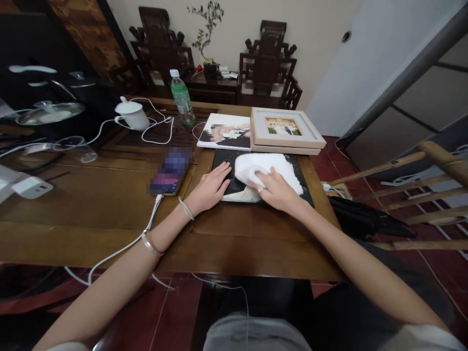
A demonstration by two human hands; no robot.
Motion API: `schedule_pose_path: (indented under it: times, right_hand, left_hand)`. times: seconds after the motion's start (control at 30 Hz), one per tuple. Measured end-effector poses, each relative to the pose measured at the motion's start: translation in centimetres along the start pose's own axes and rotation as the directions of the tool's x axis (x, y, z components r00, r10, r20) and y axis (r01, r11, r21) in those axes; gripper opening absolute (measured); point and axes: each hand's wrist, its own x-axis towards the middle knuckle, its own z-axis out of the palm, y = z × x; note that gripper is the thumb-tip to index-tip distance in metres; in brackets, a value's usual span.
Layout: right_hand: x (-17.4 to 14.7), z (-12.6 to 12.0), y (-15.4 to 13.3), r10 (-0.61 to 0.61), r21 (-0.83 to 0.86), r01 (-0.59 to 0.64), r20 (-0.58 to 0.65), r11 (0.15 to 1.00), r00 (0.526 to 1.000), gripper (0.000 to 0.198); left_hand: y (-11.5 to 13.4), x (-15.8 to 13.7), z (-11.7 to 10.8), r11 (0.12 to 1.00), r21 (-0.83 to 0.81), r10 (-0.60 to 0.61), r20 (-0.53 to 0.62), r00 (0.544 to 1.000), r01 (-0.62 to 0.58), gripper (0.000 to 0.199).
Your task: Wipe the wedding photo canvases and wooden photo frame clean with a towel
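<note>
A dark flat panel (309, 192) lies near the table's front edge, with pale specks on its surface. My left hand (209, 191) rests palm down at its left side, fingers stretched out, the tips on the panel. My right hand (278, 190) presses on a fluffy white cloth (287, 168), its fingers closed on a bunched fold. The cloth covers much of the panel's middle and right. Below the fold shows a whitish curved area (239, 196); whether it is cloth or part of the panel's picture, I cannot tell.
Behind the panel lie a photo print (228, 139) and a framed photo (288, 114) on a box. A phone (170, 170) on a white cable is to the left. Further back stand a green-labelled bottle (183, 100), a lidded white cup (132, 114) and a clear plastic cup (78, 148).
</note>
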Motion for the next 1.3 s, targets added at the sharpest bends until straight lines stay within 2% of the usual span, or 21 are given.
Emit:
schedule_pose_path:
  times: [0.13, 0.23, 0.37, 0.5, 0.57, 0.63, 0.73, 0.83, 0.97, 1.07, 1.13, 1.3]
  right_hand:
    - [3.6, 1.2, 0.7, 0.056, -0.032, -0.058, -0.058, 0.998, 0.997, 0.032]
    - [3.9, 2.3, -0.6, 0.027, -0.055, -0.03, -0.05, 0.998, 0.998, 0.034]
    - [1.9, 2.8, -3.2, -0.137, -0.01, 0.138, 0.045, 0.99, 0.99, 0.034]
    - [-1.1, 1.5, -4.4, -0.307, 0.132, 0.29, 0.132, 0.948, 0.943, 0.034]
    - [-2.6, 0.4, -4.2, -0.346, 0.204, 0.313, 0.152, 0.928, 0.926, 0.032]
    - [-4.0, -0.6, -3.5, -0.301, 0.222, 0.263, 0.157, 0.939, 0.941, 0.028]
    - [-5.5, -1.7, -1.6, -0.124, 0.148, 0.102, 0.151, 0.984, 0.981, 0.02]
    - [-5.7, -1.9, 1.1, 0.004, 0.07, -0.01, 0.081, 0.998, 0.997, 0.024]
    - [-3.3, -0.9, 3.6, 0.125, 0.075, -0.119, -0.08, 0.99, 0.989, 0.023]
    - [0.1, 0.3, 3.1, 0.206, 0.124, -0.187, -0.167, 0.974, 0.964, 0.026]
    - [2.6, 1.0, 2.0, 0.214, 0.173, -0.184, -0.178, 0.968, 0.96, 0.029]
    - [8.2, 2.1, -0.6, 0.149, 0.359, -0.088, -0.145, 0.929, 0.978, 0.036]
  left_hand:
    - [0.0, 0.0, 0.1, 0.999, -0.043, -0.003, -0.036, 0.999, 0.002, 0.051]
    - [0.3, 0.0, -0.2, 0.993, -0.111, 0.011, -0.154, 0.988, -0.028, 0.055]
    - [0.8, 0.0, -0.9, 0.987, -0.159, -0.025, -0.296, 0.955, -0.023, 0.061]
    - [0.7, -0.1, -1.0, 0.985, -0.173, -0.037, -0.302, 0.953, -0.017, 0.065]
    - [0.5, 0.0, -0.9, 0.986, -0.164, -0.023, -0.273, 0.962, -0.023, 0.064]
    - [0.2, 0.0, -0.6, 0.99, -0.136, -0.002, -0.202, 0.979, -0.026, 0.061]
    - [-0.1, 0.0, -0.1, 0.998, -0.061, 0.018, -0.072, 0.997, -0.022, 0.057]
    - [-0.3, 0.0, 0.1, 1.0, -0.007, 0.006, -0.017, 1.0, -0.006, 0.054]
    - [-0.2, 0.0, 0.1, 1.0, 0.014, 0.005, -0.014, 1.0, -0.005, 0.052]
    - [-0.2, 0.0, 0.1, 1.0, 0.02, 0.013, -0.015, 1.0, -0.012, 0.051]
    - [-0.3, 0.0, 0.1, 0.999, 0.025, 0.02, -0.019, 1.0, -0.02, 0.051]
    - [-0.5, 0.1, 0.1, 0.997, 0.039, 0.065, -0.048, 0.997, -0.063, 0.05]
